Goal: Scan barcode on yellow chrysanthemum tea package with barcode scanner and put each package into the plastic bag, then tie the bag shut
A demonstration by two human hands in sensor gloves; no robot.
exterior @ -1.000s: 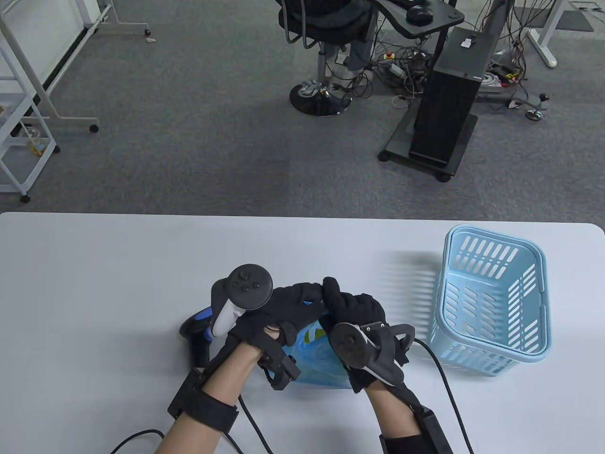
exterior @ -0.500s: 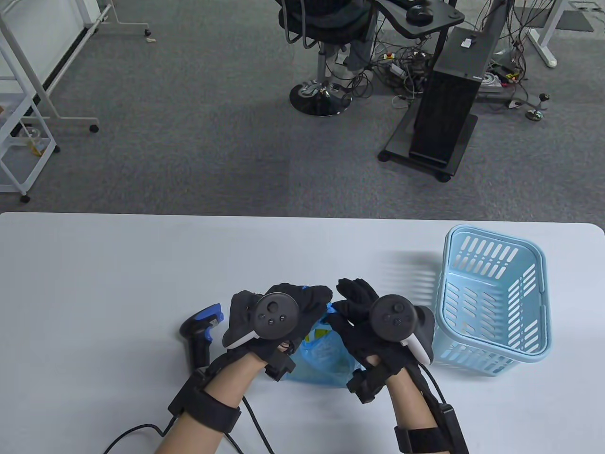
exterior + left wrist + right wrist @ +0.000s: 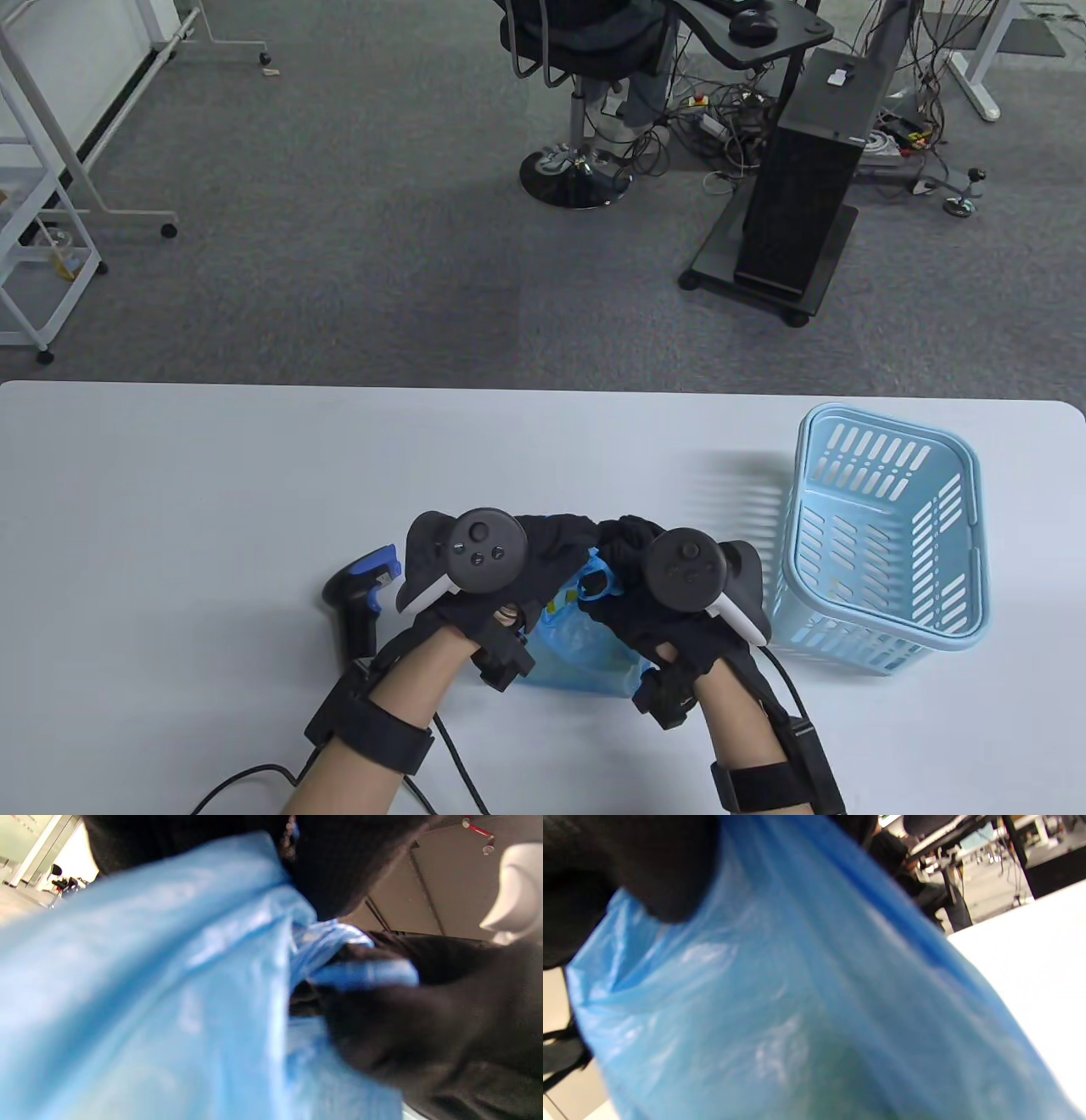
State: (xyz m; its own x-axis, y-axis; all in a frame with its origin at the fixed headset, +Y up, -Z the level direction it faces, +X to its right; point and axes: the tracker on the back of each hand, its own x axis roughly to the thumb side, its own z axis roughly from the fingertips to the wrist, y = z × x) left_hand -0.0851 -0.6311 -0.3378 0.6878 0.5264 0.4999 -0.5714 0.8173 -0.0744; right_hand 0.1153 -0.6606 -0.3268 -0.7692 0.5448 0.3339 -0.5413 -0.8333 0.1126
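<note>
hands [image 3: 585, 560] closer, bag [image 3: 585, 654] mouth hidden

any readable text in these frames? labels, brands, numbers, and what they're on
None can be read.
Yellow-green print shows through the blue plastic bag, held at the top by the left hand and right hand: too blurred to read.
Barcode scanner: no label legible.
Light blue basket: no markings visible.
White tag on the black computer tower on the floor: too small to read.
Both wrist views: blurred bag plastic, no text.
</note>
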